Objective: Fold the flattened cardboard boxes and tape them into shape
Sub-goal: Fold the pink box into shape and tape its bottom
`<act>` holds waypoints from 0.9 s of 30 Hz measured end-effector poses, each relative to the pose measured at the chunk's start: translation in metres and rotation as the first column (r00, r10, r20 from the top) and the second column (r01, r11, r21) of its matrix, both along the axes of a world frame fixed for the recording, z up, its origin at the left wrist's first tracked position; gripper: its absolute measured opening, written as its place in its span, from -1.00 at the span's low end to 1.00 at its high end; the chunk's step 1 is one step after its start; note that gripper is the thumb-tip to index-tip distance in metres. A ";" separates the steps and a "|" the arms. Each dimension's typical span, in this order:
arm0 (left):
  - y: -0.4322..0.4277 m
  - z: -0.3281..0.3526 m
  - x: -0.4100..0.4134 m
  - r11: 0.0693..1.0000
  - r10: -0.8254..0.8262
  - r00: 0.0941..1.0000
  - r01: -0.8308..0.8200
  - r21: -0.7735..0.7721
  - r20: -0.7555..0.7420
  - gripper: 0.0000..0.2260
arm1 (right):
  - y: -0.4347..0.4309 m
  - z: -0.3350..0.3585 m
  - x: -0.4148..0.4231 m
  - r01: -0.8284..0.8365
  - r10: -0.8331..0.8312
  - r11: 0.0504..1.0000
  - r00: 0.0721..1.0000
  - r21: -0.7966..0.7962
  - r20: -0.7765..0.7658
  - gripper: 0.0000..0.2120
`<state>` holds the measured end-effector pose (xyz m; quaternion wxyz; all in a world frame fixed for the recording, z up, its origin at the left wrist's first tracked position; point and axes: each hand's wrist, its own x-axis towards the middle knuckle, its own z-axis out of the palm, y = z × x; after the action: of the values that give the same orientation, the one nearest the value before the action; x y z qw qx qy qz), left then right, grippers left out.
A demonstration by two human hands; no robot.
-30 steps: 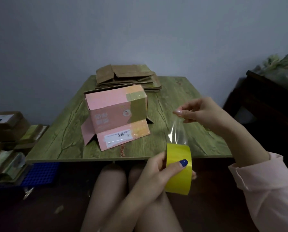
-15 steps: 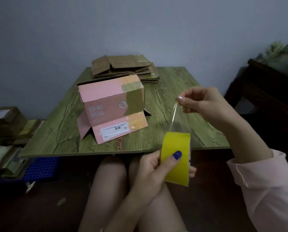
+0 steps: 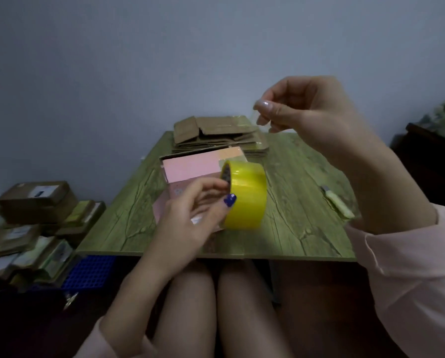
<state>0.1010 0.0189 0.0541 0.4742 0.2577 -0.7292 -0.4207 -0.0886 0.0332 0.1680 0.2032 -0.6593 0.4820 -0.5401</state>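
Two bare hands work above the green wood-grain bench in the head view. The left hand grips the yellow roll of clear packing tape, thumb on its outer band and fingers curled into the core, in front of the pink cardboard box standing mid-bench. The right hand, raised higher, pinches the thin clear tape end. Flattened brown cardboard boxes sit stacked at the far edge; a pale-handled cutter lies to the right.

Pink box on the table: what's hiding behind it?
A stack of flattened brown cardboard lies behind the pink box, at the table's far edge. The box covers the stack's lower front; the yellow tape roll in the left hand hides the box's right side.
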 end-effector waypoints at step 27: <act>-0.087 -0.019 -0.100 0.681 0.732 0.342 -0.348 -0.645 0.588 -0.51 | 0.010 -0.018 -0.053 0.134 -0.127 0.987 0.989 0.094 -0.073 -0.90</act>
<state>0.0012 -0.0681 0.0354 0.2368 0.5479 -0.7962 0.0991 -0.1411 0.0436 0.1502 0.1836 -0.6332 0.5568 -0.5053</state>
